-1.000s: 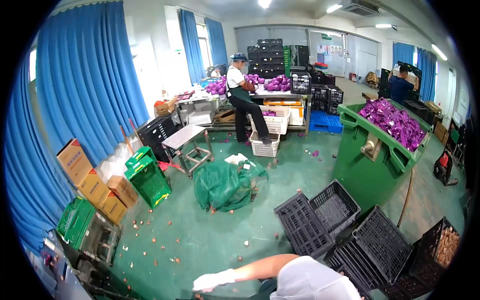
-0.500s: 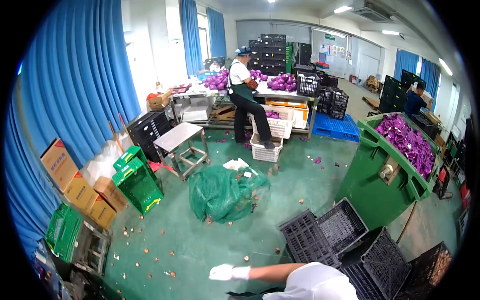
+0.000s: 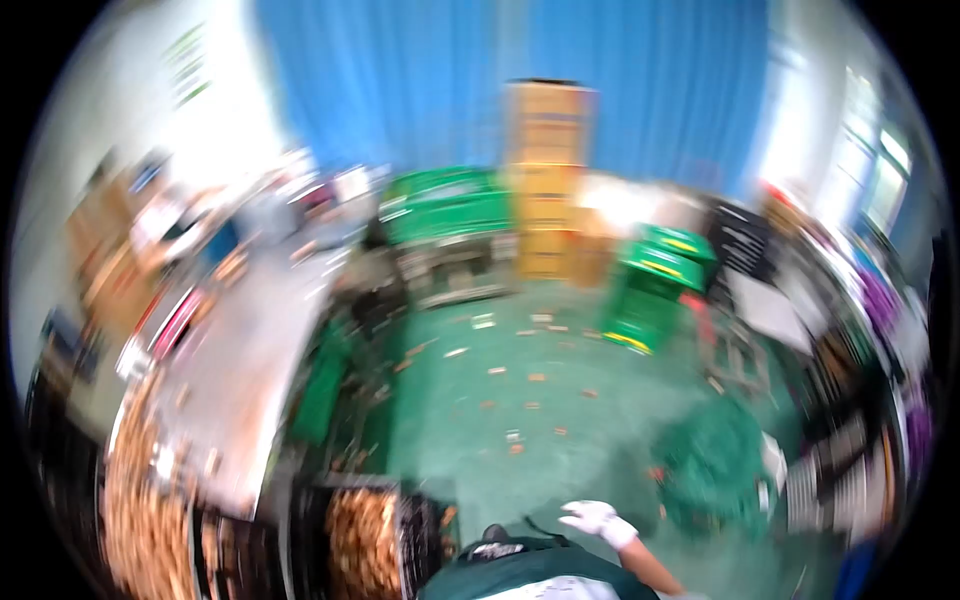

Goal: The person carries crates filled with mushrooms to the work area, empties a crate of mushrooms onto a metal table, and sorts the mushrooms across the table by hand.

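Blur streaks the whole frame: the head camera has swung round to face long blue fabric curtains [image 3: 640,90], now at upper centre, and the big green plastic bin of purple leaves has left the view. Just right of bottom centre, the wearer's white-gloved right hand [image 3: 597,522] is held over the green floor [image 3: 510,440], open, fingers loosely spread, with nothing visible in it. The left hand is out of view. To the right, near the hand but apart from it, sits a rumpled heap of green mesh [image 3: 712,465]. Lower left now shows a black plastic crate [image 3: 412,540] of small brown pieces [image 3: 362,530], below a long grey metal table [image 3: 240,390]. This turn leaves the crate beside the wearer's body, untouched by the right hand.
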Available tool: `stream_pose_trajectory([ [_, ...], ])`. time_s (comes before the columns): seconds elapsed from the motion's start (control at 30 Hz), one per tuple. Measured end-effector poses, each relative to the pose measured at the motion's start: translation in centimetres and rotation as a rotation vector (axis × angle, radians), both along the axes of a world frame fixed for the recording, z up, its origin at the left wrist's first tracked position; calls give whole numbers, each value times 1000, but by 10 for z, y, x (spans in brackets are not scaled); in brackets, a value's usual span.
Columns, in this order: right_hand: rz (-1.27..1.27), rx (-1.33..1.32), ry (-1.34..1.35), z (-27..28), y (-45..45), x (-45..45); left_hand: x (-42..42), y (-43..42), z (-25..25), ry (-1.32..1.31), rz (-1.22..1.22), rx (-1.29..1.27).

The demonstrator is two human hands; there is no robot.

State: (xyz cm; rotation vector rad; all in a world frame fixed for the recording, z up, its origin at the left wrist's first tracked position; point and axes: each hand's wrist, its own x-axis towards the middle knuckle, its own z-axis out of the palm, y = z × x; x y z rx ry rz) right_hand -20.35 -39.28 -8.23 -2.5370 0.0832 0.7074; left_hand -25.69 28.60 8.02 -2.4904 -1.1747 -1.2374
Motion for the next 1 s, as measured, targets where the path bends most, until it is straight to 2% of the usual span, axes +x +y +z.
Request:
stream_pose_trajectory([
  [0.03, -9, -21, -37, -4, -16, 21, -33, 2, -4, 63, 115, 35],
  [0.07, -33, -44, -78, -13, -28, 38, -33, -27, 10, 217, 175, 216],
  [0.13, 57, -97, -124, -15, -40, 83, -29, -66, 41, 234, 241, 124],
  [0.23, 225, -28, -148, -21, -55, 170, -20, -111, 59, 210, 328, 34],
  [0.33, 414, 51, -260, -14, -32, 253, -15, -110, 53, 176, 398, 6],
  [0.4, 460, 76, -276, 4, -13, 303, -21, -99, 30, 149, 466, 195],
  [0.47, 489, 67, -297, 17, 3, 352, -14, -103, 28, 160, 578, 53],
  [0.53, 554, 78, -308, 8, 6, 398, -17, -104, 23, 159, 625, 147],
  [0.57, 584, 81, -323, 6, 10, 428, -15, -104, 21, 153, 635, 113],
  [0.63, 755, -41, -338, 1, 21, 482, -4, -113, 28, 158, 698, -19],
  [0.67, 851, -73, -359, -4, 34, 507, -2, -114, 32, 162, 716, -75],
  [0.7, 876, -59, -265, 2, 55, 531, 1, -117, 36, 150, 713, -103],
  [0.8, 1157, -56, -369, 12, 139, 576, -12, -110, 25, 46, 547, -29],
  [1.0, 1607, 280, -512, 55, 343, 549, -10, -117, 35, 3, 534, -181],
])
